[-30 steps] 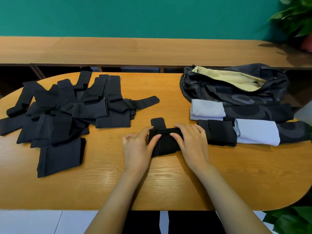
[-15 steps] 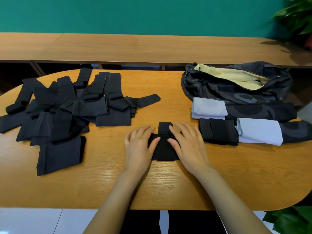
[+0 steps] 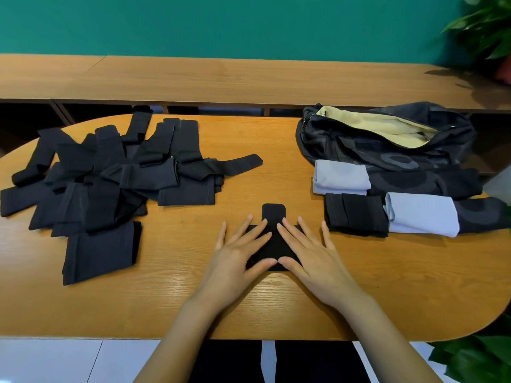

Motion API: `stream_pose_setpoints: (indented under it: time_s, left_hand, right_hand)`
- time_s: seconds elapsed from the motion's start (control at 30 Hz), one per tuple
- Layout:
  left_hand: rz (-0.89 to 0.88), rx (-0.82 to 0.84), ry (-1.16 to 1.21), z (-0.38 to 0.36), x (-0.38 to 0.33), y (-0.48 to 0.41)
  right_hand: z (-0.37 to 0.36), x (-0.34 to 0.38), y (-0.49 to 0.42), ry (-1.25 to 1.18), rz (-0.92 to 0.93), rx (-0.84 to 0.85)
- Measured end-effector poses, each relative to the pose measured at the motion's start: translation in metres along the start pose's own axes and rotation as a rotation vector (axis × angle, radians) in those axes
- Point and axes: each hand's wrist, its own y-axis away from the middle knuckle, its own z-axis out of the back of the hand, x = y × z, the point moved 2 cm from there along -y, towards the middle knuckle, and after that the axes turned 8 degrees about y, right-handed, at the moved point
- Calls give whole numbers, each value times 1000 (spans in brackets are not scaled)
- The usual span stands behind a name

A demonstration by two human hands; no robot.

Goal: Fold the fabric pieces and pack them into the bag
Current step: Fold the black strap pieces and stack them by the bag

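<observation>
A black piece [image 3: 272,244] is pressed flat on the table [image 3: 138,308], near the front edge and midway across. The left hand [image 3: 235,258] is laid over its left part and the right hand [image 3: 313,255] over its right part. Both hands are kept flat, with fingers straight and spread and nothing grasped. The thumb tips are almost met. A short tab [image 3: 273,214] of the piece is seen beyond the fingertips. A loose pile [image 3: 110,183] of black pieces is spread over the table's left side. At the right, the bag [image 3: 359,145] is laid open, its pale lining [image 3: 373,128] shown. Three folded pieces [image 3: 356,217], two grey and one black, are set just in front of it.
</observation>
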Motion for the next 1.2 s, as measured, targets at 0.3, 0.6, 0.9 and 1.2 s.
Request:
stream_pose_setpoints:
  time_s: [0.3, 0.6, 0.9, 1.2]
  left_hand:
    - [1, 42, -5, 2, 0, 9]
    - [1, 9, -25, 5, -3, 6]
    - [-62, -141, -44, 12, -9, -1]
    - [-62, -321, 0, 25, -20, -11]
  right_hand:
    - [2, -1, 11, -8, 19, -53]
    - [-2, -5, 6, 112, 33, -259]
    - [12, -6, 1, 123, 67, -545]
    - [28, -8, -9, 99, 21, -802]
